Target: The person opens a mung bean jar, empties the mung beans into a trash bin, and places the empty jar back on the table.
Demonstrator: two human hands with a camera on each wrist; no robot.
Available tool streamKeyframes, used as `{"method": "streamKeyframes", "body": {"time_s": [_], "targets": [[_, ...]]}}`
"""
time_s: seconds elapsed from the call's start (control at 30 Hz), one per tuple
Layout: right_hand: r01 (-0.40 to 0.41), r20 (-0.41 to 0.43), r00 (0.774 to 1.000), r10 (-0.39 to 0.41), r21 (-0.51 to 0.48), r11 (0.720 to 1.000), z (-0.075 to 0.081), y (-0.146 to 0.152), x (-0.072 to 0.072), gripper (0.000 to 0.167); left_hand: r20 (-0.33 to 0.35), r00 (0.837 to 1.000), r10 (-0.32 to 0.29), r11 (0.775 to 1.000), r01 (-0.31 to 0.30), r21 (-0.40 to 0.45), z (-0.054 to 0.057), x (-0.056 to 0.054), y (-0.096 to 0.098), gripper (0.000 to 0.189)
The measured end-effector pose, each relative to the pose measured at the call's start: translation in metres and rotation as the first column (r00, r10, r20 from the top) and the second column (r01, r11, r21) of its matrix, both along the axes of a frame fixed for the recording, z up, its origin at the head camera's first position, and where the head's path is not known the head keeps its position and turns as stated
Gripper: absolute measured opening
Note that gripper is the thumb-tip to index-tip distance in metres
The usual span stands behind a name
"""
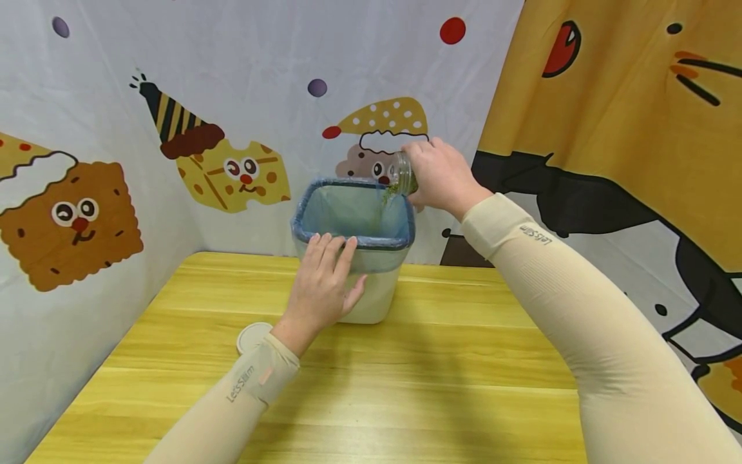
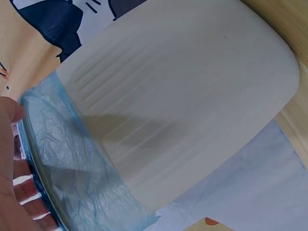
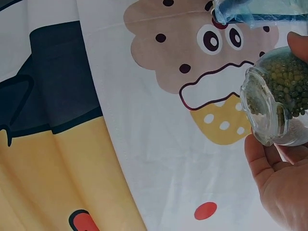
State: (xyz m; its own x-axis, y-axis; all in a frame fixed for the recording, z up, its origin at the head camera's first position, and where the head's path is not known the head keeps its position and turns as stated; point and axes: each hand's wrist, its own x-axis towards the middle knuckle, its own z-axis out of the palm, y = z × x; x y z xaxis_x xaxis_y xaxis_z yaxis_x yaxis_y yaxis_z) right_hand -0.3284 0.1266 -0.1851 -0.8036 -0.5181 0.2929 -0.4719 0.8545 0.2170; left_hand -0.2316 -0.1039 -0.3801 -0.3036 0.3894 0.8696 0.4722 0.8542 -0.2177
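Note:
A pale trash bin [image 1: 371, 290] stands at the table's back, a blue plastic bag [image 2: 72, 149] lining it and folded over its rim. My left hand [image 1: 324, 280] rests on the near rim, its fingers fairly straight and the thumb apart from them. At the rim's right corner, my right hand [image 1: 443, 174] grips a clear glass jar [image 1: 404, 173], tipped with its mouth toward the bin. Small green beans [image 3: 286, 84] fill part of the jar in the right wrist view. Some of them spill from its mouth into the bin; the bin's bottom is hidden.
A round white lid [image 1: 253, 336] lies on the yellow wood-grain table [image 1: 371, 399], left of the bin and beside my left wrist. A cartoon-printed cloth [image 1: 243, 64] hangs close behind the bin and along the sides.

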Motion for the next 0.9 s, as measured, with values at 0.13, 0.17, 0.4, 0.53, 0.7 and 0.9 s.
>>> {"method": "streamKeyframes", "body": {"time_s": [0.13,0.17,0.4,0.53,0.7,0.9], "targets": [[-0.004,-0.01,1.0,0.004,0.02,1.0,-0.0002,-0.0004,-0.0007,0.096,-0.001,1.0,0.002,1.0,-0.002,-0.006,-0.0006,-0.0005,0.0,0.066],[-0.004,-0.01,1.0,0.004,0.022,1.0,-0.0003,-0.0005,-0.0007,0.096,-0.002,1.0,0.003,1.0,-0.003,-0.007,-0.0008,-0.0007,0.0,0.066],[-0.012,-0.027,1.0,0.012,0.028,1.0,-0.0015,-0.0019,-0.0002,0.093,0.0,1.0,0.006,1.0,-0.006,-0.01,-0.0017,-0.0014,0.0001,0.068],[-0.017,-0.032,0.999,0.018,0.028,0.999,-0.0016,-0.0029,0.0002,0.091,0.008,1.0,0.007,1.0,-0.007,-0.006,-0.0013,0.0001,0.0,0.068],[-0.026,-0.049,0.998,0.027,0.029,0.999,-0.0018,-0.0044,0.0,0.089,0.012,1.0,0.005,1.0,-0.005,-0.003,-0.0009,0.0009,0.0,0.068],[-0.036,-0.074,0.996,0.04,0.057,0.998,-0.0029,-0.0066,-0.0007,0.089,0.013,1.0,0.001,1.0,-0.001,-0.003,-0.0011,0.0007,0.0002,0.068]]}}
